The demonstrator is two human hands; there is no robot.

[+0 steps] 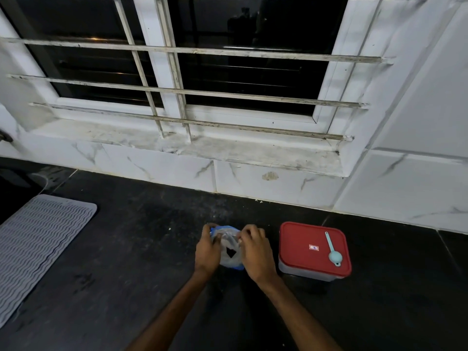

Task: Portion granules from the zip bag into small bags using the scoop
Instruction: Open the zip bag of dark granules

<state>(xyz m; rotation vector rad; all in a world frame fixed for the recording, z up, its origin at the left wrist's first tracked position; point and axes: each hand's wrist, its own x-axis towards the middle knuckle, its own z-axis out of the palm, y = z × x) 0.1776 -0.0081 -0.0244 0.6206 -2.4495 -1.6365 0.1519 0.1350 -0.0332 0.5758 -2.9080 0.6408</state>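
Midway along the tabletop's near edge, left hand [208, 249] and right hand [255, 252] each pinch the zip bag [229, 245] at its mouth. Scoop [333, 252] lies unused on the red-lidded box [304, 239]; portioning seems unstarted.

Open dark stone counter [126, 262] stretches across the centre-left and lower right of the frame. In the way stand a grey ribbed rubber mat [38, 249] at far left, a red-lidded plastic box [298, 236] right of centre carrying a light blue plastic scoop [330, 245], and a white marble-tiled wall [164, 171] behind.
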